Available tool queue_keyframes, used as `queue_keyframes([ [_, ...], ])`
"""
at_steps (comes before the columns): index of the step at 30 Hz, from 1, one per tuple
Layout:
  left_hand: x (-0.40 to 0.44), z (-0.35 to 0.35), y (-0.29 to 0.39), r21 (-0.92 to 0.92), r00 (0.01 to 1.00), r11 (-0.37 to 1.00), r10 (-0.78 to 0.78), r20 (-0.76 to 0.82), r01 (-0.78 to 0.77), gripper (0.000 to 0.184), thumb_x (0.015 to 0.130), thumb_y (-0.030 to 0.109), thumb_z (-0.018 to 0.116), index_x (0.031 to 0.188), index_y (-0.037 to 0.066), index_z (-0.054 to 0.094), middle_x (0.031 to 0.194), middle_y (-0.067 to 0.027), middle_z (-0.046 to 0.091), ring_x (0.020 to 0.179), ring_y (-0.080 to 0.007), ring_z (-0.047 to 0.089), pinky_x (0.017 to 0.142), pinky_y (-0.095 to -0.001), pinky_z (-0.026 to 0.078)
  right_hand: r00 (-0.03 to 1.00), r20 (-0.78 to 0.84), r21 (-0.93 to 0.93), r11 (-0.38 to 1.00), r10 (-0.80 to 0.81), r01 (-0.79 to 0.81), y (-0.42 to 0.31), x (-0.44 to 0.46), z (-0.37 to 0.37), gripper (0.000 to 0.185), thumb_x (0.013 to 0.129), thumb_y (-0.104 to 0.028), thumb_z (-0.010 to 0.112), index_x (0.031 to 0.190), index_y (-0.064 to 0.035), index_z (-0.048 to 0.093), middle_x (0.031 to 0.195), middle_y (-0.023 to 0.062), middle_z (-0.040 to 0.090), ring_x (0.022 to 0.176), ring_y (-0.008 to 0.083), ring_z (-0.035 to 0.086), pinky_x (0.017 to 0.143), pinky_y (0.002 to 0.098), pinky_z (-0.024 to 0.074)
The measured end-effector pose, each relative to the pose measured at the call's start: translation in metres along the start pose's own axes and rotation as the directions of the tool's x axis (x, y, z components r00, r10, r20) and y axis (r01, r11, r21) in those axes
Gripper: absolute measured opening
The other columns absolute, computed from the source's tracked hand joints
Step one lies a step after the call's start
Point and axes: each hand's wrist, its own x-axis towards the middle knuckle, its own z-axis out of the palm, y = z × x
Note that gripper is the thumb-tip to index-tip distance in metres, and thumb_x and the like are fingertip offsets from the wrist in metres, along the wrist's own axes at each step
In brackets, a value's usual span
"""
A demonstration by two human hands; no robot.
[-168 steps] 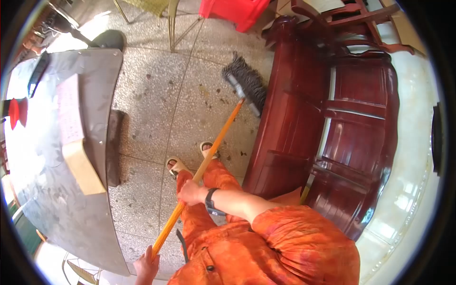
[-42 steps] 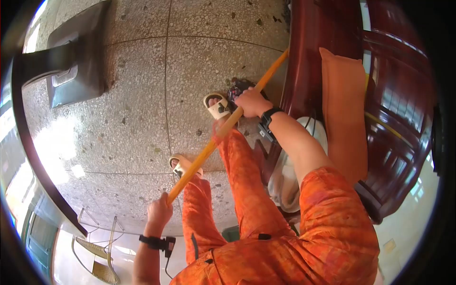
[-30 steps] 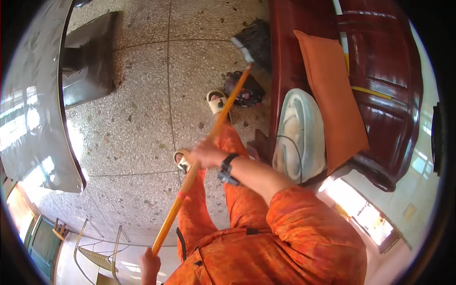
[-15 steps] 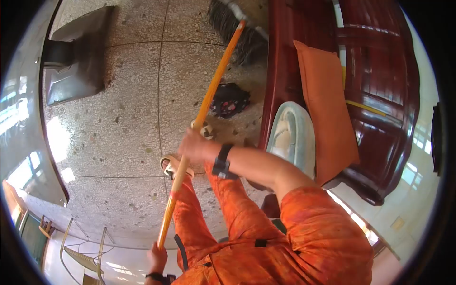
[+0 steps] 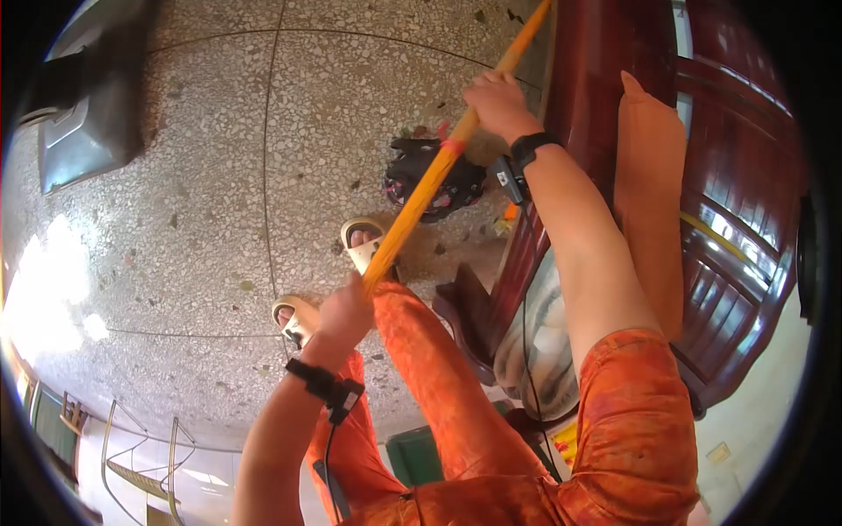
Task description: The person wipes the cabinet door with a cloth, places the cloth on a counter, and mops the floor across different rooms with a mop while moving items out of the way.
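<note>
A wooden pole [image 5: 421, 193] slants from the lower middle up to the dark red bench [image 5: 596, 88]. Around its lower end my left hand [image 5: 346, 311] is closed, near my sandalled feet. Farther up, close to the bench edge, my right hand [image 5: 500, 103] grips the same pole. The mop head is out of sight, beyond or under the bench. Beneath the pole a dark patterned cloth bag [image 5: 434, 180] lies on the speckled floor [image 5: 210, 175], touching neither hand. Both wrists wear black bands with small devices.
An orange cushion [image 5: 649, 210] and a pale, rounded soft item [image 5: 539, 342] rest on the bench. A dark pedestal base [image 5: 96, 114] stands at the upper left. At the lower left is a metal-framed chair [image 5: 140, 473]. A green object [image 5: 417, 456] shows behind my legs.
Both hands have moved up and forward with the pole, my right hand toward the bench. The mop head, visible half a second ago, has gone from sight.
</note>
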Motion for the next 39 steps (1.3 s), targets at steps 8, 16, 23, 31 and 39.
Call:
queue_keyframes([
  [8,0.055,-0.009,0.006,0.084,0.959,0.996,-0.024,0.284,0.0,0.025,0.075,0.014,0.047,0.097,0.005,0.042,0.077,-0.0202,0.058,0.073,-0.038,0.057,0.063,-0.0463,0.045,0.936,0.193,-0.031,0.955,0.294,-0.294,-0.006,-0.062,0.058,0.013,0.069,-0.014,0.052,0.079,-0.0125,0.061,0.088,0.0024,0.055,0.091,0.02,0.049,0.074,0.0374,0.04],
  [16,-0.012,-0.064,-0.095,0.339,0.965,0.94,-0.048,0.256,-0.044,0.016,0.072,0.01,0.048,0.087,0.009,0.049,0.07,-0.0174,0.058,0.069,-0.0357,0.057,0.06,-0.0457,0.043,0.913,0.354,0.251,0.919,0.204,-0.303,-0.144,-0.106,0.037,0.012,0.062,-0.015,0.059,0.07,-0.0065,0.062,0.078,0.0109,0.059,0.081,0.0256,0.052,0.072,0.0337,0.0422],
  [23,-0.179,-0.108,-0.178,0.486,0.955,0.867,-0.228,0.189,0.111,0.014,0.069,0.011,0.053,0.082,0.01,0.05,0.06,-0.0162,0.056,0.06,-0.0364,0.055,0.056,-0.0473,0.042,0.92,0.387,0.538,0.797,0.053,-0.273,-0.301,-0.135,-0.042,0.007,0.063,-0.015,0.059,0.063,-0.0079,0.061,0.066,0.008,0.059,0.068,0.0228,0.055,0.065,0.0362,0.0374],
  [31,-0.376,-0.082,-0.253,0.393,0.901,0.847,-0.424,0.093,0.358,0.013,0.064,0.008,0.055,0.075,0.01,0.049,0.057,-0.0152,0.055,0.055,-0.0365,0.054,0.052,-0.0472,0.041,0.901,0.317,0.64,0.768,-0.295,0.026,-0.411,-0.165,-0.121,0.007,0.067,-0.016,0.055,0.064,-0.012,0.059,0.064,0.0023,0.057,0.068,0.0227,0.053,0.056,0.0337,0.0412],
  [39,-0.338,-0.001,-0.204,0.277,0.93,0.891,-0.365,-0.034,0.36,0.018,0.062,0.009,0.058,0.077,0.011,0.05,0.058,-0.0117,0.055,0.057,-0.0339,0.055,0.053,-0.0451,0.042,0.961,0.208,0.533,0.845,-0.184,0.047,-0.355,-0.147,-0.105,0.008,0.067,-0.018,0.056,0.063,-0.0119,0.059,0.061,0.0038,0.056,0.067,0.0206,0.053,0.056,0.0344,0.0404],
])
